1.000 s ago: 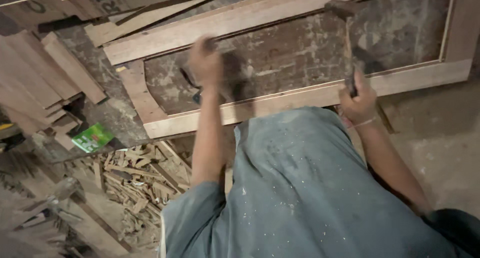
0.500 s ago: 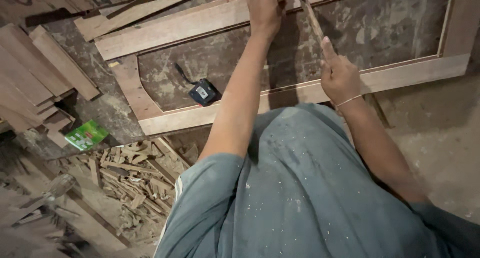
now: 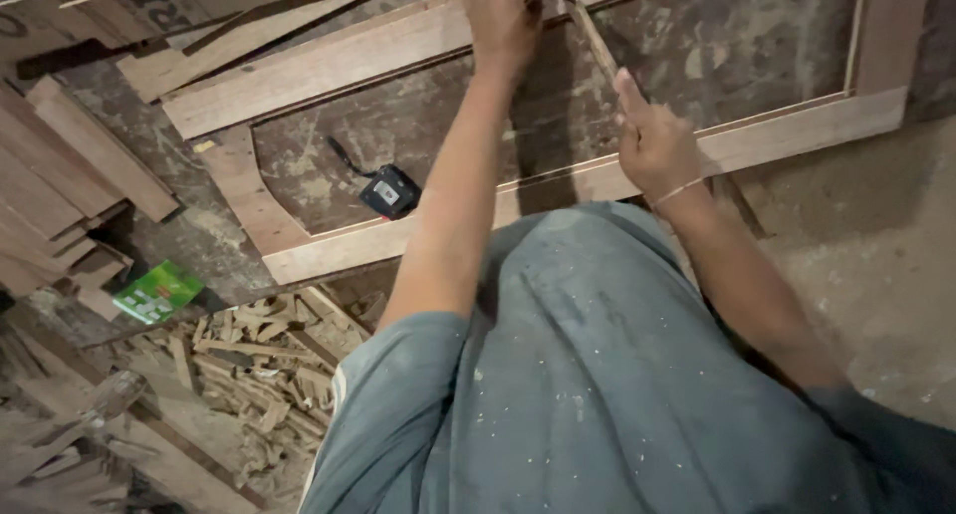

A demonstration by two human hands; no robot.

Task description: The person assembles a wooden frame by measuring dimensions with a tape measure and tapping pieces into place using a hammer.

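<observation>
A wooden door frame (image 3: 418,230) lies flat on a stained work surface. My left hand (image 3: 503,18) reaches over it and rests on the frame's far rail (image 3: 329,61). Its fingertips are cut off by the top edge of the view, so what they pinch is hidden. My right hand (image 3: 652,140) is closed around the wooden handle of a hammer (image 3: 595,38). The handle slants up and left, and the hammer's head sits right beside my left hand at the top edge. A black tape measure (image 3: 390,192) lies inside the frame, left of my left forearm.
Stacked planks (image 3: 60,190) lean at the left, with a small green box (image 3: 156,292) below them. A heap of wood offcuts (image 3: 254,365) covers the floor at lower left. My grey, dust-speckled shirt (image 3: 597,394) fills the lower middle. Concrete floor (image 3: 876,255) lies at right.
My left hand left the spot by the tape measure and went up to the far rail. The hammer swung from the right over to the left, its head now beside that hand.
</observation>
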